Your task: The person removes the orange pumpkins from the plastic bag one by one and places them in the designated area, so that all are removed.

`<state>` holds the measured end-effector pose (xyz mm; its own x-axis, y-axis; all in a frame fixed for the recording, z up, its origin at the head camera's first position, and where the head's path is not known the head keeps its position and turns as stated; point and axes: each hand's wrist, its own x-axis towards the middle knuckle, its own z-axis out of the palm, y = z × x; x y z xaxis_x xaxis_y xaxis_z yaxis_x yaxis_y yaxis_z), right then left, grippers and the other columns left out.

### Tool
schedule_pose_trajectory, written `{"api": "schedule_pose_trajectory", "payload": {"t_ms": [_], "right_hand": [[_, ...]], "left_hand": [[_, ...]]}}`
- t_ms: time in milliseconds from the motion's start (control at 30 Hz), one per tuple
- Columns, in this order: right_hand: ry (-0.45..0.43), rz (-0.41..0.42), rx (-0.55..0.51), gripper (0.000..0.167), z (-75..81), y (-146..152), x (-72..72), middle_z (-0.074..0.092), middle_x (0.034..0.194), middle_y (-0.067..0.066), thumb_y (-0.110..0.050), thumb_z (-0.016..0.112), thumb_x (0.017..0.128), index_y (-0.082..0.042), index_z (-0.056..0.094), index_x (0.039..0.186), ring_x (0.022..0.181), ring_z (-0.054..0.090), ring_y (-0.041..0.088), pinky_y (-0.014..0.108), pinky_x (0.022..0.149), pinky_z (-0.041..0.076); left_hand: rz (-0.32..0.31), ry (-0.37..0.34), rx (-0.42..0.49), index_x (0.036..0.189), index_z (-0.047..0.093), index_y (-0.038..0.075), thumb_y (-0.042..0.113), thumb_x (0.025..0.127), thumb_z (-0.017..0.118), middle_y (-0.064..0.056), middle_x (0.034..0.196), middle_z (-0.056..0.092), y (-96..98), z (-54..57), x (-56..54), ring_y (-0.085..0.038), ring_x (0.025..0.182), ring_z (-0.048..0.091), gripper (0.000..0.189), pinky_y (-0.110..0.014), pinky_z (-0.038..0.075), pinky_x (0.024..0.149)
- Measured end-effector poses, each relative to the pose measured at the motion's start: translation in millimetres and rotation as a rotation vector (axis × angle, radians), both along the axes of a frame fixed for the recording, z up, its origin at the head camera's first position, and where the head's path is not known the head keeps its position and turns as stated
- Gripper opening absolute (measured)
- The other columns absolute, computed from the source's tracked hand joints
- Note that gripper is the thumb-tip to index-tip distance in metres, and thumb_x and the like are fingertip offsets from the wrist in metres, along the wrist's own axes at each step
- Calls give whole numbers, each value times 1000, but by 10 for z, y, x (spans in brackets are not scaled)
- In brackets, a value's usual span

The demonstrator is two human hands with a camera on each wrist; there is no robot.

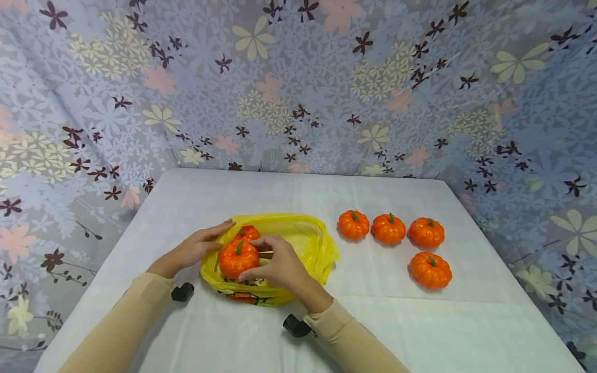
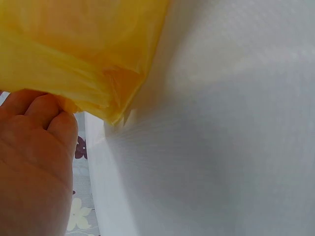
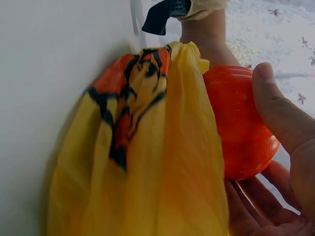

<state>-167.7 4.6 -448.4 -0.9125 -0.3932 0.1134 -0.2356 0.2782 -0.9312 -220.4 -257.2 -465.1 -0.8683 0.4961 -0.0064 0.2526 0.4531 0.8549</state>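
Note:
My right hand (image 1: 280,261) grips a small orange toy pumpkin (image 1: 239,259) with a green stem, thumb on the near side and fingers on the far side. It is over the left part of an open yellow plastic bag (image 1: 305,223), and the right wrist view shows the pumpkin (image 3: 241,123) beside the bag's printed wall (image 3: 142,147). Another pumpkin (image 1: 249,232) sits in the bag, partly hidden behind the held one. With its fingers at the left rim, my left hand (image 1: 193,251) holds the bag; its fingertips are hidden by yellow plastic (image 2: 83,73) in the left wrist view.
To the right of the bag, a row of three pumpkins, left (image 1: 353,225), middle (image 1: 389,229) and right (image 1: 426,232), lies on the white-covered table (image 1: 382,321). One more pumpkin (image 1: 431,270) lies nearer. A flowered cloth (image 1: 298,93) hangs behind the table.

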Motion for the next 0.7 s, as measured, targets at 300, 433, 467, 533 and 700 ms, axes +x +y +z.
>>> {"api": "schedule_pose_trajectory", "payload": {"t_ms": [300, 433, 467, 533, 700], "right_hand": [[5, -41, 5, 65, 20, 250, -58, 64, 120, 0, -28, 95, 67, -9, 66, 122, 110, 66, 23, 40, 93, 55], [12, -71, 9, 65, 34, 404, -83, 64, 121, 2, -28, 95, 68, -9, 65, 122, 112, 65, 26, 39, 94, 55], [21, -79, 8, 64, 33, 444, -91, 64, 121, 4, -27, 95, 68, -8, 65, 122, 112, 65, 28, 39, 94, 55], [29, -96, 1, 63, 37, 523, -102, 64, 121, 6, -24, 95, 68, -6, 66, 121, 112, 66, 29, 40, 94, 55], [25, -159, -22, 60, 45, 713, -103, 65, 120, 7, -18, 95, 67, -5, 67, 118, 111, 66, 31, 44, 93, 55]], "left_hand": [[16, -9, -14, 154, 40, 5, -1, 96, 50, -17, 163, 24, 14, 25, 19, -40, 150, 16, 60, -62, 11, 118], [21, -17, -13, 155, 39, 6, 0, 95, 51, -16, 164, 24, 18, 33, 31, -40, 150, 16, 61, -63, 11, 118], [24, -19, -13, 155, 39, 6, 0, 95, 51, -16, 164, 24, 17, 35, 33, -40, 150, 15, 61, -63, 10, 118], [28, -22, -13, 155, 39, 6, 0, 95, 51, -16, 164, 23, 18, 43, 39, -40, 150, 15, 61, -63, 10, 118], [38, -36, -18, 155, 38, 6, 1, 95, 51, -16, 164, 23, 16, 54, 54, -41, 150, 15, 61, -63, 10, 118]]}}
